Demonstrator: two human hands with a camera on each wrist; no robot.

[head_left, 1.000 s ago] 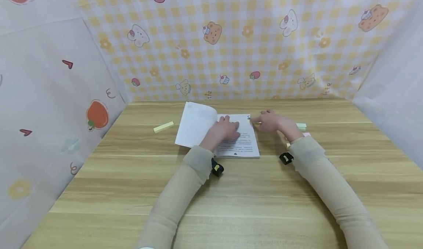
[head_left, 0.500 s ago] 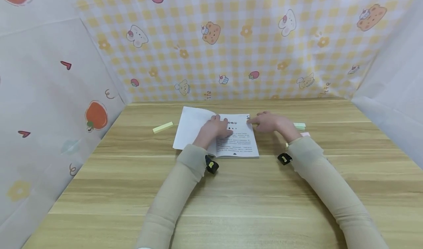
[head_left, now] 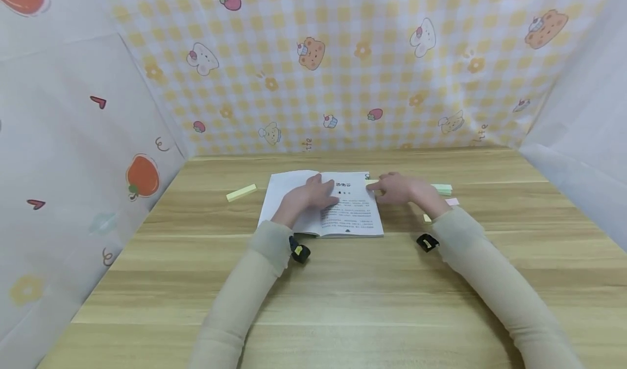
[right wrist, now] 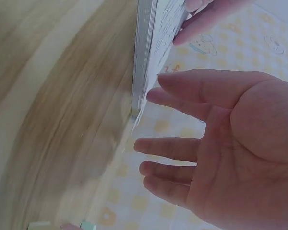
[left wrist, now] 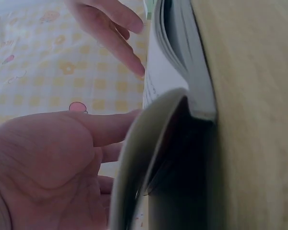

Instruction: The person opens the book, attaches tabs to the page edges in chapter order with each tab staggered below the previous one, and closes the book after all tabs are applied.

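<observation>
An open book (head_left: 351, 216) lies on the wooden table, its right page printed with text and its left page mostly blank. My left hand (head_left: 306, 196) rests across the left page, fingers spread over the gutter. In the left wrist view, the left cover side bows up beside that hand's palm (left wrist: 43, 158). At the upper right edge of the book, my right hand (head_left: 398, 188) touches the page with its index finger. A pale yellow sticky tab (head_left: 373, 182) sticks out there. The right wrist view shows that hand (right wrist: 235, 139) with fingers extended and nothing gripped.
A yellow sticky strip (head_left: 241, 192) lies left of the book. Right of it are green sticky notes (head_left: 443, 189), a pink one (head_left: 452, 201) and a yellow one (head_left: 428, 217), partly behind the right forearm. A checked cloth (head_left: 362, 80) hangs behind the table.
My left hand has slid left from the right page to the gutter, and the raised left page has come down flatter. My right index finger has moved slightly left onto the page edge.
</observation>
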